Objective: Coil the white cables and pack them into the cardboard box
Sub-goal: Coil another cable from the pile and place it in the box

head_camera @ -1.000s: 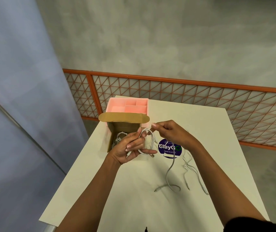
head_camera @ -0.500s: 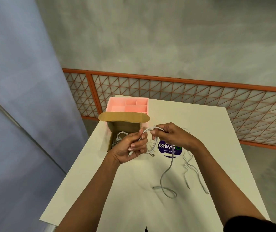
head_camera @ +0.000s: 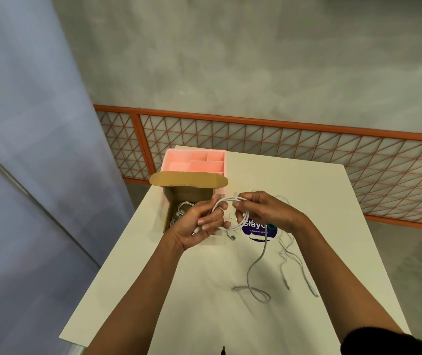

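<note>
The person holds a white cable (head_camera: 264, 252) above the table (head_camera: 294, 183), partly wound into a loop between both hands. The left hand (head_camera: 199, 222) has its fingers curled round the loop's left side, with a plug end poking out below the palm. The right hand (head_camera: 265, 211) pinches the top of the loop between thumb and fingertips. How many turns the loop has is hard to make out, perhaps two. From the right hand the unwound tail drops to the tabletop and ends in a loose curl towards the near edge.

The cardboard box (head_camera: 192, 197) stands open at the table's left edge, just beyond the left hand, its flap folded back. Coiled cables (head_camera: 182, 210) lie inside it. Behind the box, at the far left corner, sits a pink tray (head_camera: 176, 163) with dividers. More loose cables (head_camera: 292, 257) trail across the middle of the table, right of the hanging tail. A round purple sticker (head_camera: 257, 231) lies beneath the right hand.
</note>
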Available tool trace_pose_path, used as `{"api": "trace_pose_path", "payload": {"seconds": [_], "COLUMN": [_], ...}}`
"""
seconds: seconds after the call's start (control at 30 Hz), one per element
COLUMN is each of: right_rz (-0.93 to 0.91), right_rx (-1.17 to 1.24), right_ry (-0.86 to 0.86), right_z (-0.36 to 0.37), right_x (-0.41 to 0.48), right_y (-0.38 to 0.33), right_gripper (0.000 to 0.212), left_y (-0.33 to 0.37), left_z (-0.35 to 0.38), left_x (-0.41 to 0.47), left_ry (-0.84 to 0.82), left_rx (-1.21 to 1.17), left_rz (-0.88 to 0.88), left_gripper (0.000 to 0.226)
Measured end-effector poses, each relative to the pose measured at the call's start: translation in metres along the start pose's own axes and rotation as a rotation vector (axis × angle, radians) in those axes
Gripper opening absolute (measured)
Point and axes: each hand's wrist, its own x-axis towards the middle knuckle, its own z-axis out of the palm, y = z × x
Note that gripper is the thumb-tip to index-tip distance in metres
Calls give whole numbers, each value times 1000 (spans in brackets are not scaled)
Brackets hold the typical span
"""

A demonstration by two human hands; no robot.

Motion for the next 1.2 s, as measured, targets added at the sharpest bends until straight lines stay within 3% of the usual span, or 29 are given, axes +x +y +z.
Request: {"api": "trace_pose_path", "payload": {"seconds": [0.47, 0.63, 0.73, 0.9, 1.07, 1.2], "right_rz": [-6, -9, -28, -134, -177, -157], "right_rx": [-48, -132, -118, 0, 8, -7], "right_ry": [120, 106, 101, 254, 362, 383], "right_z": [5, -1, -5, -7, -5, -4], "right_x": [-1, -2, -3, -2, 4, 7], "right_y": [2, -6, -8, -10, -15, -12], "right_gripper": [32, 30, 28, 14, 18, 20], "left_y": [-2, -4, -5, -7, -15, -17], "left_z": [1, 4, 0, -7, -4, -5], "left_x": [6, 6, 7, 6, 8, 9], "left_ry": [-116, -20, -12, -36, -103, -202], "left_rx": [-39, -22, -43, 8, 27, -148], "left_rz": [-29, -43, -19, -38, -65, -63], "left_gripper": [26, 41, 39, 38, 36, 32]}}
